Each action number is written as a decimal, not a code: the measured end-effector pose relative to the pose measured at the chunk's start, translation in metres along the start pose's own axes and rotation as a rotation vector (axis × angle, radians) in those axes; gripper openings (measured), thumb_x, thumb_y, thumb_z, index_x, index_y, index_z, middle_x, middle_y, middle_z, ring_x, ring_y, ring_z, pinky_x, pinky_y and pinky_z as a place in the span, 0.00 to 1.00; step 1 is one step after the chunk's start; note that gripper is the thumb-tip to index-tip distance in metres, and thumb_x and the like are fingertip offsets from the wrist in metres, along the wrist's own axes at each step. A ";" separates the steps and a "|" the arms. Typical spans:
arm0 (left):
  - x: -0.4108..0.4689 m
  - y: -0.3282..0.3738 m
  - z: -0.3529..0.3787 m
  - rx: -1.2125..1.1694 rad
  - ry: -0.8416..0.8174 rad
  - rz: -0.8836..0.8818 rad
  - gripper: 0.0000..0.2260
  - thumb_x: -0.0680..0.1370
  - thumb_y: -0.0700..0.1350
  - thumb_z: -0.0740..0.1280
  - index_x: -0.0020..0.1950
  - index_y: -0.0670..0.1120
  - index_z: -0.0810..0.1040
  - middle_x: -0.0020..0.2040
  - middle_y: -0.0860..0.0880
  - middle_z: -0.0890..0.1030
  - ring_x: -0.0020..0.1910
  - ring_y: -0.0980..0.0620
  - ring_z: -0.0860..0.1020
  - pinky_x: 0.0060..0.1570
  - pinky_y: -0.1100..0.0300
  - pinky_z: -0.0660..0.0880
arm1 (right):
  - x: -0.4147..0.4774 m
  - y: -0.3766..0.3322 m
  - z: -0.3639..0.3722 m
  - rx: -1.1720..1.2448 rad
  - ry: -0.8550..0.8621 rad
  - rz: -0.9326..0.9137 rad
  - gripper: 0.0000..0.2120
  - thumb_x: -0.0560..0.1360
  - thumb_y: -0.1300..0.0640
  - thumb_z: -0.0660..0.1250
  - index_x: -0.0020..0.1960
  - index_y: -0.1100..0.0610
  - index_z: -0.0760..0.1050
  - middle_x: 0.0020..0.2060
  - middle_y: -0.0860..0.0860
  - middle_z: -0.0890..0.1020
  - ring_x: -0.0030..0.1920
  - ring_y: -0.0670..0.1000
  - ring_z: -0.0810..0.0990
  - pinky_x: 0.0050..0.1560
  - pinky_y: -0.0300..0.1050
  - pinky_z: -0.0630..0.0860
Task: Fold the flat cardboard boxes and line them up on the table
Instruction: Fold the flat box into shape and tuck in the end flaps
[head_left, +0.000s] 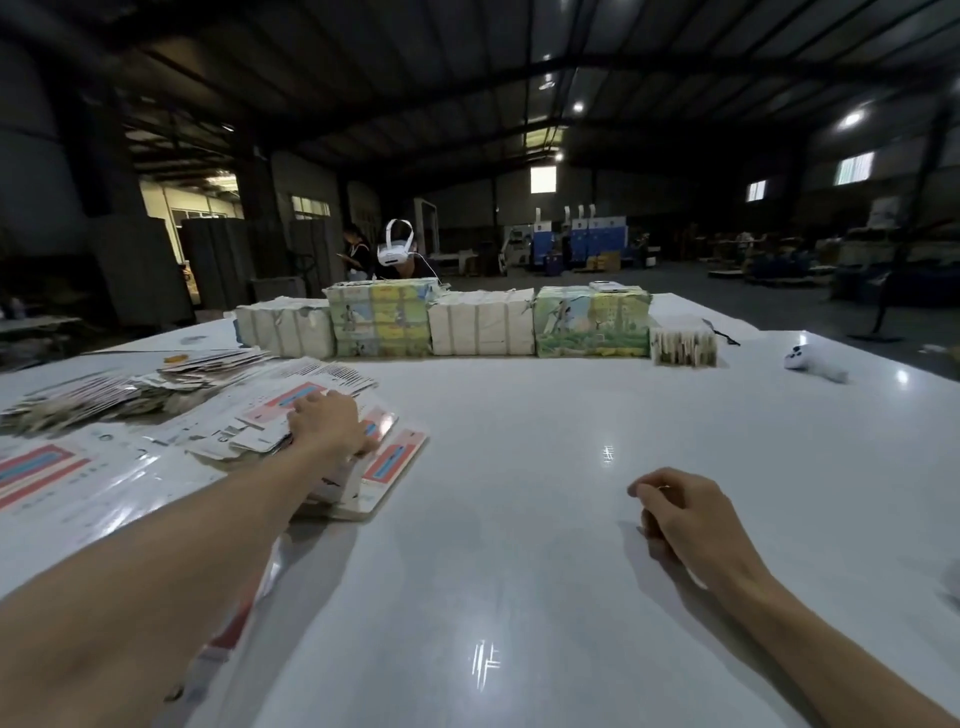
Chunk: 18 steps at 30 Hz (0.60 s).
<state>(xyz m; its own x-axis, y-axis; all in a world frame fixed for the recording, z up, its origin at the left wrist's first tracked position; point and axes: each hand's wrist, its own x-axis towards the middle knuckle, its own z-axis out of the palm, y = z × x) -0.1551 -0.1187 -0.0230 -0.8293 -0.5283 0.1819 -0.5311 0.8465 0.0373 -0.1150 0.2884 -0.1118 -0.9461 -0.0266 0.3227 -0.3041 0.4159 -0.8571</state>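
Flat white cardboard boxes with pink and blue print (387, 465) lie in a loose stack on the left of the white table (545, 519). My left hand (327, 421) reaches over the stack and rests on top of it, palm down, fingers spread over the flat boxes; its fingertips are partly hidden. My right hand (675, 512) rests on the bare table to the right, fingers loosely curled, holding nothing. More flat boxes (130, 389) spread in fanned piles further left.
A row of tied bundles (441, 322) stands across the far side of the table, with a small bundle (683, 345) at its right end. A white controller (813, 361) lies far right. A person wearing a white headset (397, 249) stands behind the bundles.
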 end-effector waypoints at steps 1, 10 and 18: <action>0.001 -0.001 -0.001 -0.005 -0.027 -0.005 0.40 0.73 0.65 0.77 0.74 0.39 0.70 0.72 0.37 0.73 0.69 0.38 0.73 0.62 0.49 0.74 | 0.000 0.000 0.000 0.008 -0.001 0.001 0.10 0.82 0.61 0.65 0.46 0.52 0.83 0.30 0.52 0.83 0.27 0.53 0.82 0.31 0.43 0.76; 0.002 0.006 -0.004 0.053 0.098 0.047 0.43 0.78 0.58 0.74 0.82 0.39 0.56 0.66 0.40 0.79 0.65 0.39 0.78 0.56 0.49 0.73 | 0.000 0.001 0.000 0.033 -0.029 0.026 0.11 0.82 0.63 0.63 0.48 0.54 0.82 0.31 0.54 0.83 0.28 0.54 0.81 0.32 0.45 0.74; -0.032 0.026 -0.031 -0.680 -0.041 0.220 0.14 0.82 0.51 0.70 0.62 0.44 0.78 0.52 0.44 0.84 0.46 0.44 0.84 0.40 0.53 0.80 | 0.002 0.003 0.001 0.031 -0.045 0.032 0.10 0.82 0.64 0.62 0.48 0.55 0.82 0.31 0.55 0.83 0.28 0.55 0.82 0.31 0.44 0.73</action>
<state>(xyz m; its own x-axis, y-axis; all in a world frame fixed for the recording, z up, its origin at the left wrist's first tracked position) -0.1375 -0.0775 0.0023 -0.9176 -0.3313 0.2195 -0.1356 0.7803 0.6105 -0.1183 0.2884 -0.1142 -0.9593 -0.0551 0.2768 -0.2760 0.3888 -0.8790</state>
